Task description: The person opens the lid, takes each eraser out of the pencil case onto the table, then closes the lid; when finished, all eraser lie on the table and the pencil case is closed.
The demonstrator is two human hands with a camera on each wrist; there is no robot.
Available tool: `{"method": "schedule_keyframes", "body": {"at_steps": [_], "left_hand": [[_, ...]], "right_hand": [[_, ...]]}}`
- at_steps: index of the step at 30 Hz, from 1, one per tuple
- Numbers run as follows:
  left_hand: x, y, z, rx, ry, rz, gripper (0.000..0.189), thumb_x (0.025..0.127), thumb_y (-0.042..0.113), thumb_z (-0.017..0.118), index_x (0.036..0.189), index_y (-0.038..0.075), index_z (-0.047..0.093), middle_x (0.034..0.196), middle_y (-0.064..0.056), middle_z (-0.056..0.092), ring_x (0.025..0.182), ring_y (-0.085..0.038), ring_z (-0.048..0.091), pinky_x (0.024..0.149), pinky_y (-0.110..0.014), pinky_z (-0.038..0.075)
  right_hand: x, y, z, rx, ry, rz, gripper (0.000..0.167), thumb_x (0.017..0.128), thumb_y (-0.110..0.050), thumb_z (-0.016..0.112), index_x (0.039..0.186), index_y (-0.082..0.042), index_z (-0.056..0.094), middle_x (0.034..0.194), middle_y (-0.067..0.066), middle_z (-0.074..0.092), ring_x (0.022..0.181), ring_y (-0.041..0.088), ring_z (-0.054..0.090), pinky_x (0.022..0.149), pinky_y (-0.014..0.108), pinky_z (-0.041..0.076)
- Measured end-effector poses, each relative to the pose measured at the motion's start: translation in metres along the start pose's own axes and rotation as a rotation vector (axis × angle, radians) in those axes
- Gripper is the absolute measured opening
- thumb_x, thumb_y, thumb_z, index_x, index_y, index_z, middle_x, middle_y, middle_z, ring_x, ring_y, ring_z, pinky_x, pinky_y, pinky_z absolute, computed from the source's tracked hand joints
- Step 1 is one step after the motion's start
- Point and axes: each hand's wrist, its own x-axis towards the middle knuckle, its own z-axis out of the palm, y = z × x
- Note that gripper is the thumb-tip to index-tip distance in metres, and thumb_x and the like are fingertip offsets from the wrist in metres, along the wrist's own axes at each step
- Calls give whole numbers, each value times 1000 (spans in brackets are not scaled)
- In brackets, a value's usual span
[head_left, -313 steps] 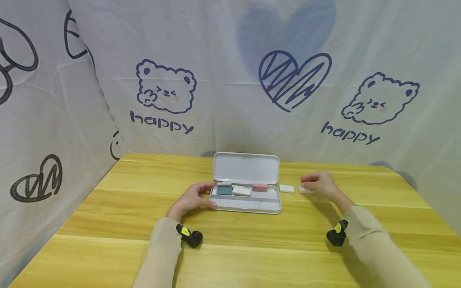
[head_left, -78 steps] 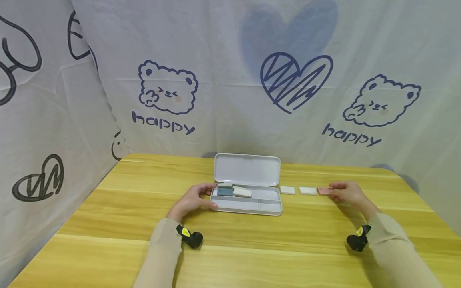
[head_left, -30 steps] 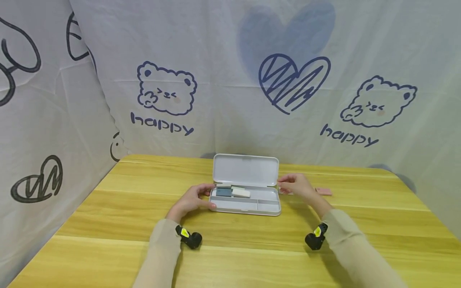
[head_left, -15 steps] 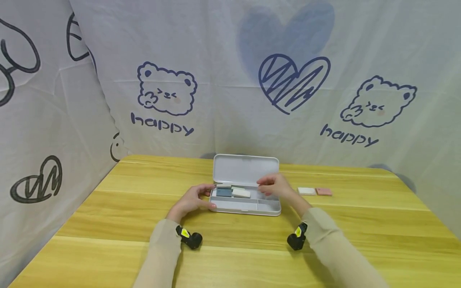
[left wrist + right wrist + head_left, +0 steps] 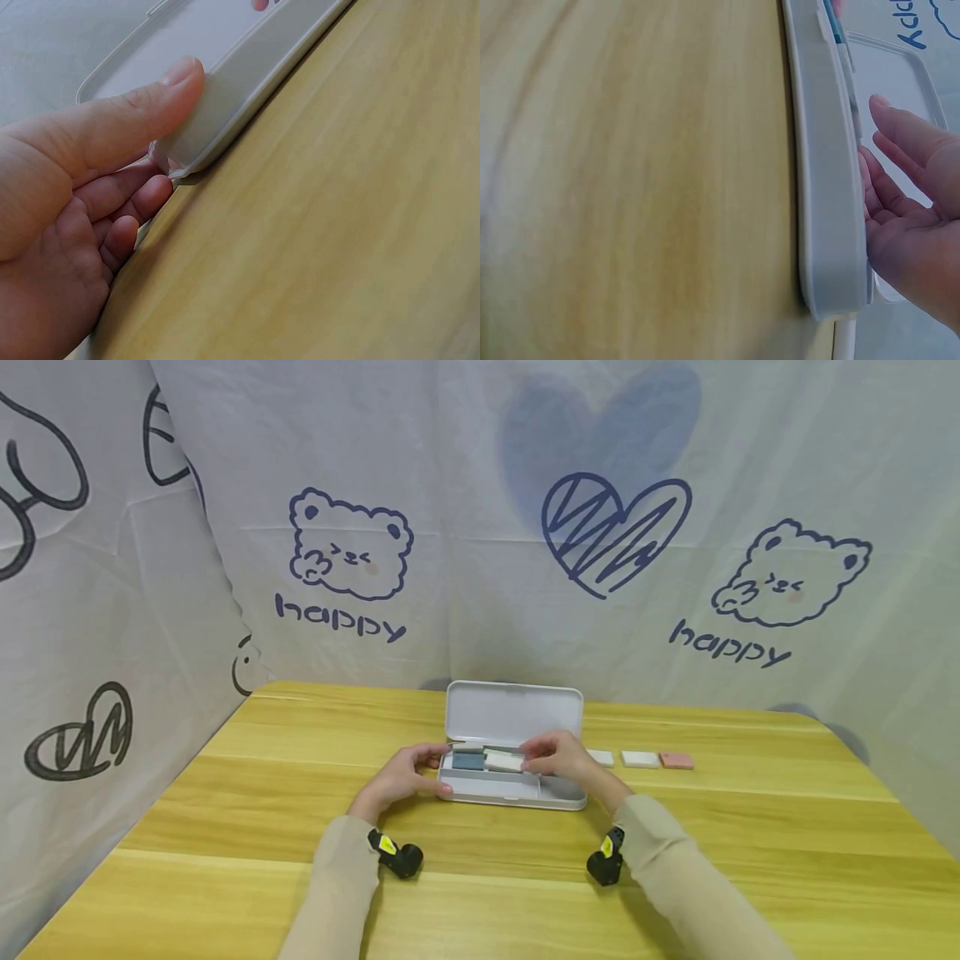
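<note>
A white pencil case (image 5: 489,787) stands with its lid (image 5: 514,710) raised at the back. My left hand (image 5: 401,777) grips its left end; in the left wrist view the thumb (image 5: 176,82) lies over the front wall and the fingers curl at the end. Inside the back compartment are a blue eraser (image 5: 468,762), a white eraser (image 5: 504,762) and a pale block (image 5: 468,747) behind the blue one. My right hand (image 5: 562,758) reaches over the case, thumb and fingers apart at the white eraser's right end. Any contact there is hidden.
Right of the case, a white eraser (image 5: 602,758), a second white eraser (image 5: 640,760) and a pink eraser (image 5: 677,761) lie in a row on the wooden table (image 5: 480,893). A printed cloth (image 5: 480,610) hangs behind the table.
Earlier, my right hand moved the pink eraser from the case to the row's right end. Since then it has moved left to the white eraser in the case. My left hand has stayed put.
</note>
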Motion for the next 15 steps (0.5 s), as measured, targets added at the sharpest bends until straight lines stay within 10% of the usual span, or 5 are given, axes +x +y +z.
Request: {"method": "schedule_keyframes", "body": {"at_steps": [15], "left_hand": [[-1,3,0,8,1,-13,61,69,-1,72,123,-11,45,111,-22,50,101,-35,43,89,-44,34]], "right_hand": [[2,3,7,-65,8,-4,31,72,-2,72,99,10,63,75,4,63,66,7,51,61,21,43]]}}
